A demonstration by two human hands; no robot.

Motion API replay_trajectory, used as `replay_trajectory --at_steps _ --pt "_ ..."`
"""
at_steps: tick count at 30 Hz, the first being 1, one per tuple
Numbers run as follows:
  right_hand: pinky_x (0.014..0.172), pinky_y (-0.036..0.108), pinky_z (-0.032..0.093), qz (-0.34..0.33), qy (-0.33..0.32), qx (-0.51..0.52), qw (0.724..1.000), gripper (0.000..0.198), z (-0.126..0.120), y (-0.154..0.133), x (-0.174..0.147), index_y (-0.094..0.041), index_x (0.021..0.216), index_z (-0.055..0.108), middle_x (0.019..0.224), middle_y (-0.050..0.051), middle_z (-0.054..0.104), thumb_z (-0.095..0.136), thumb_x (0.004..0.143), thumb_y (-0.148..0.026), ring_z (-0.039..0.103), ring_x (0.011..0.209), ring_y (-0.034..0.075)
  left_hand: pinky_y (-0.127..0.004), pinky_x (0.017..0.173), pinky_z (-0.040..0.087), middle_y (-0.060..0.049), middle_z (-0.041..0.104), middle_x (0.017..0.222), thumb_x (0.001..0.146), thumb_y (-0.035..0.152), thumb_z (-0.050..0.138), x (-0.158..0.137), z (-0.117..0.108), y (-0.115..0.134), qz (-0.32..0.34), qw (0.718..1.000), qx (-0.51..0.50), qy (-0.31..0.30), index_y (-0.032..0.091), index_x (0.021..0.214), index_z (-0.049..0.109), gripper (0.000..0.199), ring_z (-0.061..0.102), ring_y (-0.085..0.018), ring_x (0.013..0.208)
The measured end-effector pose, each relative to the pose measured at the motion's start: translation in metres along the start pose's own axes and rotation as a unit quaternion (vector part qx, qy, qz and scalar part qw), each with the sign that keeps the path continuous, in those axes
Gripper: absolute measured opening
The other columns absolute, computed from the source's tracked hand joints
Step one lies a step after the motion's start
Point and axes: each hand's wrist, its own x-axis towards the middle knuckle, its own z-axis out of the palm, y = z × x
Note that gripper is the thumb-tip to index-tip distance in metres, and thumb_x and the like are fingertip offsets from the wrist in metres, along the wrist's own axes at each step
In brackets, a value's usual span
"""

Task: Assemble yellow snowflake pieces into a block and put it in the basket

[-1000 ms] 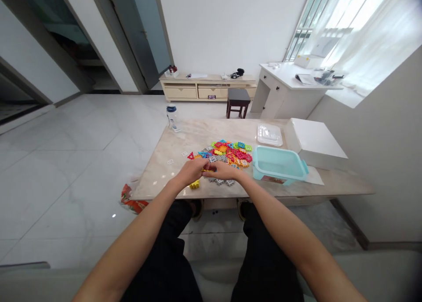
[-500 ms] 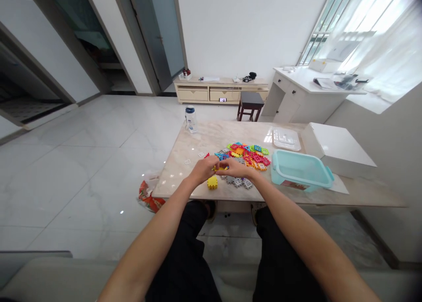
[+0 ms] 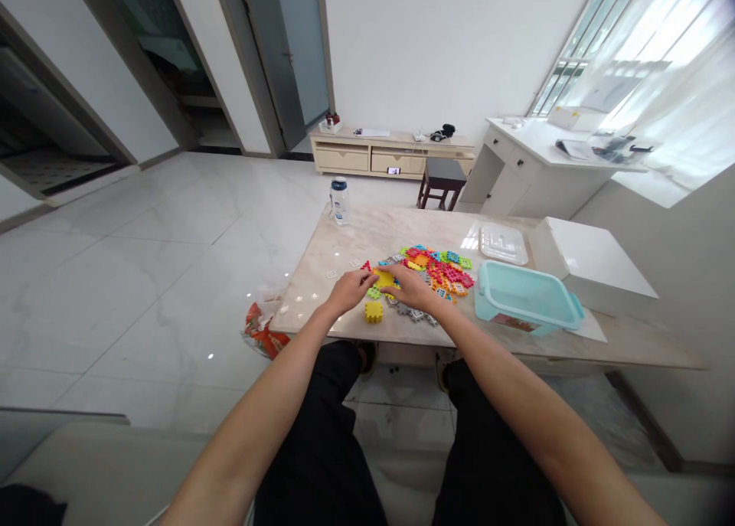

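Observation:
Between my two hands is a yellow toothed building-block piece (image 3: 383,281), upheld over the table. My left hand (image 3: 350,292) pinches its left side with thumb and fingers. On its right side my right hand (image 3: 411,287) curls round with the fingers at the far edge and the thumb near the front. A yellow block cube (image 3: 373,312) stands on the table just in front of the hands. Beyond and to the right of my right hand spreads a heap of colourful toothed pieces (image 3: 439,272), partly hidden by it.
A turquoise tub (image 3: 525,292) stands to the right, before a clear plastic lid (image 3: 503,244) and a white box (image 3: 602,258). A water bottle (image 3: 340,203) is at the far left corner. A red-and-white bag (image 3: 261,328) lies beside the table's left edge.
My hands have moved apart from being close together, and more of the yellow piece now shows between them. The view has shifted slightly.

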Motion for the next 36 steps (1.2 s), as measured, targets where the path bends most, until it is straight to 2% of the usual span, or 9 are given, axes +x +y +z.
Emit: replay_trajectory --at_steps 4,8,11,14,18,22,27,31,36 --pt "0.113 0.042 0.053 -0.014 0.031 -0.035 0.999 0.051 -0.006 -0.014 0.003 -0.021 0.148 0.062 0.143 0.013 0.07 0.073 0.102 -0.039 0.067 0.133 0.029 -0.031 0.073 0.052 -0.004 0.073 0.081 0.093 0.064 0.068 0.005 0.004 0.012 -0.002 0.991 -0.131 0.001 0.019 0.083 0.073 0.046 0.066 -0.02 0.078" --pt "0.108 0.038 0.054 -0.007 0.035 -0.058 0.998 0.051 -0.015 -0.02 0.005 -0.021 0.148 0.062 0.14 0.014 0.071 0.068 0.105 -0.048 0.069 0.128 0.028 -0.03 0.072 0.056 -0.006 0.075 0.085 0.076 0.063 0.086 0.01 0.005 0.018 -0.076 0.958 -0.275 0.011 0.016 0.089 0.074 0.05 0.069 -0.019 0.079" --pt "0.107 0.04 0.054 0.001 0.013 -0.076 0.997 0.062 -0.018 -0.014 0.005 -0.018 0.153 0.058 0.136 0.015 0.072 0.071 0.102 -0.052 0.069 0.124 0.029 -0.03 0.072 0.057 -0.007 0.076 0.086 0.07 0.06 0.091 0.011 0.007 0.018 -0.133 0.94 -0.314 0.009 0.014 0.093 0.076 0.054 0.07 -0.019 0.079" --pt "0.107 0.042 0.053 -0.014 -0.017 -0.094 0.995 0.072 -0.018 -0.007 0.003 -0.019 0.157 0.055 0.136 0.016 0.07 0.079 0.097 -0.049 0.067 0.126 0.031 -0.029 0.07 0.055 -0.006 0.075 0.084 0.07 0.058 0.09 0.01 0.01 0.018 -0.144 0.945 -0.292 -0.016 0.014 0.091 0.078 0.051 0.067 -0.017 0.076" --pt "0.104 0.038 0.053 -0.049 -0.046 -0.094 0.993 0.059 -0.018 -0.005 0.001 -0.023 0.148 0.065 0.137 0.013 0.067 0.082 0.094 -0.041 0.066 0.124 0.028 -0.027 0.065 0.049 -0.004 0.071 0.076 0.074 0.057 0.087 0.01 0.01 0.018 -0.134 0.956 -0.257 -0.05 0.014 0.087 0.081 0.046 0.063 -0.016 0.073" --pt "0.101 0.035 0.053 -0.007 -0.056 -0.114 0.992 0.056 -0.018 -0.01 -0.001 -0.023 0.143 0.069 0.133 0.012 0.069 0.081 0.095 -0.049 0.066 0.121 0.027 -0.026 0.07 0.051 -0.006 0.077 0.093 0.07 0.053 0.09 0.01 0.001 0.018 -0.158 0.951 -0.251 -0.087 0.016 0.101 0.082 0.049 0.067 -0.018 0.085" --pt "0.103 0.037 0.051 0.057 -0.141 -0.177 0.972 0.061 -0.007 -0.008 -0.005 -0.019 0.137 0.072 0.126 0.016 0.075 0.074 0.096 -0.064 0.068 0.122 0.032 -0.028 0.071 0.054 -0.01 0.077 0.102 0.084 0.057 0.078 0.007 -0.007 0.006 -0.231 0.941 -0.242 0.048 0.017 0.103 0.075 0.044 0.068 -0.019 0.087" --pt "0.101 0.036 0.051 0.058 -0.194 -0.206 0.957 0.058 0.013 -0.008 -0.003 -0.017 0.129 0.076 0.124 0.017 0.075 0.076 0.094 -0.063 0.068 0.12 0.033 -0.029 0.07 0.054 -0.01 0.076 0.095 0.088 0.045 0.075 0.008 0.0 -0.011 -0.259 0.943 -0.191 0.087 0.017 0.099 0.073 0.03 0.068 -0.019 0.081" --pt "0.099 0.036 0.05 0.037 -0.223 -0.22 0.949 0.052 0.031 -0.018 0.004 -0.016 0.124 0.075 0.122 0.017 0.075 0.075 0.096 -0.06 0.068 0.118 0.032 -0.03 0.079 0.054 -0.009 0.078 0.093 0.087 0.034 0.073 0.012 0.007 -0.021 -0.234 0.962 -0.072 0.123 0.018 0.094 0.076 0.018 0.072 -0.022 0.088"
